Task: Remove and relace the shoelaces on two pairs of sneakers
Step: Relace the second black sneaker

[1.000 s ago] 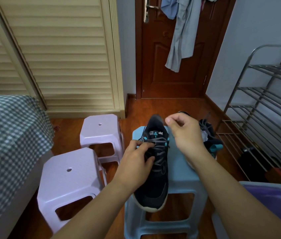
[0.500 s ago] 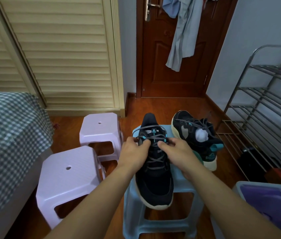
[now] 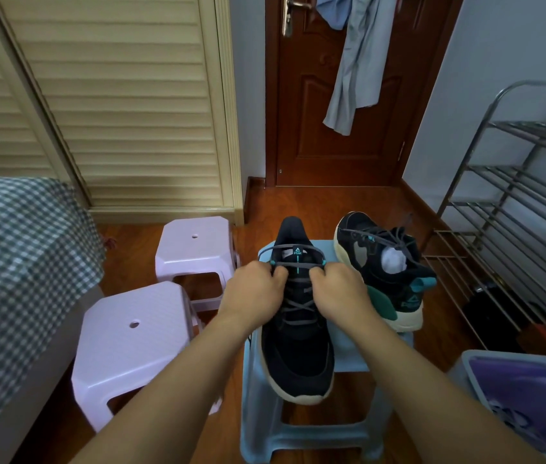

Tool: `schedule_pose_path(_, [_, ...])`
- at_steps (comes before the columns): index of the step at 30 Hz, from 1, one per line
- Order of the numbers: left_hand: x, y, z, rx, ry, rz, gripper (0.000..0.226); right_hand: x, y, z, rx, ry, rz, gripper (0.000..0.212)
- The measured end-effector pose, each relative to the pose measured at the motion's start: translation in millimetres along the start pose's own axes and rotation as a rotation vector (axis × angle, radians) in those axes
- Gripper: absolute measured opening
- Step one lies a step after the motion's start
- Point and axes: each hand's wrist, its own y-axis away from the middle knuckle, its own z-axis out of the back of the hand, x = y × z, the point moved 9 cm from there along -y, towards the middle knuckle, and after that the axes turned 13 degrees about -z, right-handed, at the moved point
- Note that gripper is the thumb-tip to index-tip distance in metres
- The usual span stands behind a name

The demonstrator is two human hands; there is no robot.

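Observation:
A black sneaker (image 3: 296, 356) with a cream sole lies on a light blue stool (image 3: 352, 353), toe towards me. Its grey shoelace (image 3: 295, 254) crosses the upper eyelets and loops over the tongue. My left hand (image 3: 254, 291) pinches the lace at the left top eyelet. My right hand (image 3: 340, 291) pinches it at the right top eyelet. A second black sneaker (image 3: 385, 266) with teal trim and a white ball of stuffing inside stands to the right on the same stool, laced and tied.
Two pale purple stools (image 3: 130, 343) (image 3: 196, 244) stand to the left, beside a bed with a checked cover (image 3: 13, 262). A metal shoe rack (image 3: 512, 209) lines the right wall. A grey bin (image 3: 526, 396) sits at lower right. A brown door (image 3: 338, 95) with hanging clothes is ahead.
My right hand came down from above the sneaker to its right top eyelet. Both hands now hold the lace at the top of the shoe. The second sneaker has come into view.

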Motion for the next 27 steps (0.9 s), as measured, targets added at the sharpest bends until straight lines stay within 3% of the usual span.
schedule_pose_path(4, [11.2, 9.7, -13.2, 0.102, 0.348, 0.009, 0.033, -16.5, 3.6, -5.7, 0.283, -0.264, -0.004, 0.026])
schedule_pose_path(7, [13.5, 16.6, -20.4, 0.051, 0.335, 0.023, 0.02, -24.8, 10.3, -12.0, 0.383, -0.384, -0.041, 0.018])
schedule_pose_path(12, [14.0, 19.7, -15.0, -0.13, 0.143, 0.097, 0.035, -22.4, 13.0, -13.5, 0.2, -0.246, -0.083, 0.015])
schedule_pose_path(18, [4.9, 23.9, 2.6, -0.196, -0.032, 0.094, 0.029, -13.4, 19.9, -9.6, 0.094, -0.045, -0.005, 0.015])
schedule_pose_path(22, [-0.4, 22.6, 4.5, -0.166, -0.098, 0.059, 0.033, -7.1, 21.6, -8.0, -0.007, 0.037, 0.018, 0.018])
schedule_pose_path(27, [5.6, 25.2, -17.3, -0.059, 0.083, -0.001, 0.033, -18.6, 21.8, -7.5, 0.077, -0.091, -0.034, 0.012])
